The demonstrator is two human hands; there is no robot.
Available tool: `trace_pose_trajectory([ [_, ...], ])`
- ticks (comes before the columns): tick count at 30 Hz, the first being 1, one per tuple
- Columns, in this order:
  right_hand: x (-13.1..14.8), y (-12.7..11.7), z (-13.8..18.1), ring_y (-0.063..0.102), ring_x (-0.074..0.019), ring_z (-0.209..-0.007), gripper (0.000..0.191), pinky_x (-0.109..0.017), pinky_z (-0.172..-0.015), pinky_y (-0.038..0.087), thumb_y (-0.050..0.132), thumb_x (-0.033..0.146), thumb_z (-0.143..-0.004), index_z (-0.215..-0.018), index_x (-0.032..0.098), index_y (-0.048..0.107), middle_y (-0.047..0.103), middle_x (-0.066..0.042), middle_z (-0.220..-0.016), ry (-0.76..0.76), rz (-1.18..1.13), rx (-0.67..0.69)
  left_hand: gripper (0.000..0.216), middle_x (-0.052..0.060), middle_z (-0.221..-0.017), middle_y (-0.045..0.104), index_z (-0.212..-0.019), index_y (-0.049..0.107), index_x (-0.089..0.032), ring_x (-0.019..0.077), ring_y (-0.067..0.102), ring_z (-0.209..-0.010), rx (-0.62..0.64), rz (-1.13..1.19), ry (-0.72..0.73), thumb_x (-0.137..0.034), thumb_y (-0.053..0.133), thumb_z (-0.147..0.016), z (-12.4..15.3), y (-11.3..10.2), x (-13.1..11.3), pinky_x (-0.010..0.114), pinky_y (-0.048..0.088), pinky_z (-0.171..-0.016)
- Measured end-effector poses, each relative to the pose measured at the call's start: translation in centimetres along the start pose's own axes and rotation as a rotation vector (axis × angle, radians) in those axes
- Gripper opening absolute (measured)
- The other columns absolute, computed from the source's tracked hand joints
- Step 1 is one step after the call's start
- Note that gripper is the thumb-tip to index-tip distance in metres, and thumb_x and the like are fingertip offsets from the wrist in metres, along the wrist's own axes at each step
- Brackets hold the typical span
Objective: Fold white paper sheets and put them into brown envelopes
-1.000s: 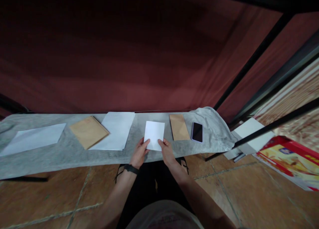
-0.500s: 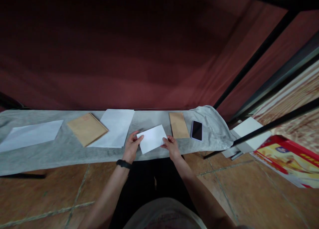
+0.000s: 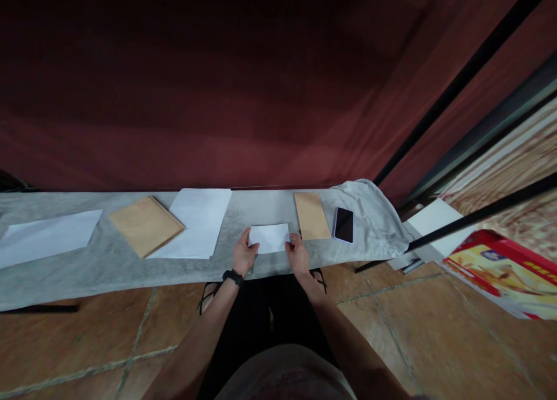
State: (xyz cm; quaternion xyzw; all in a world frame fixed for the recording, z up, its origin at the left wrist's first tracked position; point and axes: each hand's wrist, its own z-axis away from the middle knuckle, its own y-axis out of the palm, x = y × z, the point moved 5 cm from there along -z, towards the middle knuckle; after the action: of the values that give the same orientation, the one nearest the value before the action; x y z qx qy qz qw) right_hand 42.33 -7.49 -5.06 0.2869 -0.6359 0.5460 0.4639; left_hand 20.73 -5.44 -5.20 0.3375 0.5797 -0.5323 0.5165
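Note:
A small white folded sheet (image 3: 270, 237) lies crosswise on the grey cloth-covered bench (image 3: 108, 266) right in front of me. My left hand (image 3: 244, 256), with a black watch on its wrist, pinches the sheet's left edge. My right hand (image 3: 297, 253) pinches its right edge. Both hands rest near the bench's front edge.
On the bench, a slim brown envelope (image 3: 310, 215) and a dark phone (image 3: 343, 224) lie to the right; a large white sheet (image 3: 195, 222), a brown envelope (image 3: 145, 224) and another white sheet (image 3: 43, 236) to the left. A red box (image 3: 500, 272) lies on the tiled floor.
The white sheet stood lengthwise, was turned at an angle, and now lies crosswise and looks shorter. Both hands shifted from its near edge to its two sides.

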Motion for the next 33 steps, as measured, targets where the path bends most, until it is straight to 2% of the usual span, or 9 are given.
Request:
trace_pose_trajectory([
  [5,1.1,0.7,-0.1,0.072,-0.0194,-0.089,0.032,-0.027,-0.079,0.054,0.049,0.015,-0.093,-0.122,0.022,0.062,0.076,-0.005,-0.1,-0.173,0.344,0.01,0.054,0.01,-0.118,0.068,-0.133,0.057,-0.019,0.0257,0.065,-0.112,-0.072,-0.321,0.092,-0.014,0.065,-0.08,0.2,-0.3,-0.1,0.043,0.05,-0.102],
  [9,1.5,1.2,0.3,0.068,-0.0226,-0.101,0.036,-0.032,-0.085,0.054,0.048,0.015,-0.094,-0.127,0.02,0.06,0.072,-0.009,-0.112,-0.276,0.507,-0.022,0.049,0.01,-0.116,0.066,-0.131,0.06,-0.02,0.0248,0.067,-0.105,-0.075,-0.484,0.088,-0.015,0.065,-0.082,0.4,-0.8,-0.3,0.041,0.054,-0.097],
  [12,1.8,1.3,1.3,0.063,-0.0243,-0.113,0.034,-0.037,-0.098,0.051,0.047,0.016,-0.097,-0.127,0.017,0.062,0.069,-0.012,-0.12,-0.463,0.599,0.007,0.047,0.013,-0.121,0.063,-0.131,0.061,-0.018,0.0241,0.068,-0.102,-0.074,-0.628,0.108,-0.015,0.063,-0.084,0.9,-0.9,-0.9,0.04,0.054,-0.095],
  [16,1.4,1.4,3.0,0.055,-0.0213,-0.128,0.037,-0.038,-0.112,0.041,0.044,0.018,-0.101,-0.134,0.017,0.059,0.061,-0.01,-0.139,-0.647,0.612,0.123,0.046,0.017,-0.145,0.051,-0.134,0.059,-0.018,0.0335,0.051,-0.132,-0.131,-0.813,0.232,-0.016,0.056,-0.089,2.1,0.1,-2.3,0.051,0.043,-0.11],
  [18,1.0,1.4,3.6,0.051,-0.0214,-0.135,0.04,-0.041,-0.117,0.036,0.044,0.02,-0.101,-0.14,0.016,0.055,0.057,-0.01,-0.146,-0.681,0.64,0.155,0.044,0.015,-0.154,0.045,-0.138,0.056,-0.018,0.0329,0.038,-0.144,-0.039,-0.873,0.401,-0.02,0.048,-0.095,2.6,2.2,-3.0,0.053,0.034,-0.117],
  [20,0.7,1.5,3.8,0.048,-0.0221,-0.139,0.042,-0.043,-0.12,0.032,0.044,0.02,-0.101,-0.141,0.013,0.054,0.057,-0.011,-0.146,-0.691,0.67,0.175,0.044,0.012,-0.156,0.044,-0.142,0.053,-0.018,0.0277,0.033,-0.148,0.189,-0.889,0.544,-0.027,0.039,-0.101,2.8,5.1,-3.0,0.049,0.029,-0.121],
  [23,0.4,1.7,3.9,0.048,-0.0222,-0.139,0.043,-0.042,-0.123,0.028,0.046,0.019,-0.099,-0.139,0.01,0.056,0.06,-0.013,-0.142,-0.688,0.698,0.197,0.052,0.011,-0.159,0.04,-0.148,0.046,-0.016,0.0242,0.031,-0.15,0.396,-0.92,0.58,-0.039,0.031,-0.104,2.2,8.4,-2.4,0.047,0.026,-0.124],
  [27,0.2,1.6,4.0,0.047,-0.0227,-0.139,0.043,-0.045,-0.123,0.027,0.047,0.023,-0.1,-0.14,0.012,0.056,0.059,-0.014,-0.143,-0.689,0.704,0.195,0.059,0.01,-0.162,0.035,-0.154,0.037,-0.016,0.0216,0.025,-0.153,0.419,-0.971,0.594,-0.045,0.026,-0.104,0.6,9.6,-2.0,0.045,0.02,-0.125],
  [33,0.1,1.6,4.3,0.047,-0.0241,-0.139,0.043,-0.048,-0.122,0.027,0.043,0.026,-0.102,-0.141,0.013,0.055,0.059,-0.013,-0.144,-0.689,0.684,0.16,0.062,0.009,-0.163,0.031,-0.157,0.031,-0.014,0.021,0.021,-0.154,0.414,-1.035,0.66,-0.046,0.027,-0.103,0.1,9.2,-1.6,0.044,0.017,-0.126],
])
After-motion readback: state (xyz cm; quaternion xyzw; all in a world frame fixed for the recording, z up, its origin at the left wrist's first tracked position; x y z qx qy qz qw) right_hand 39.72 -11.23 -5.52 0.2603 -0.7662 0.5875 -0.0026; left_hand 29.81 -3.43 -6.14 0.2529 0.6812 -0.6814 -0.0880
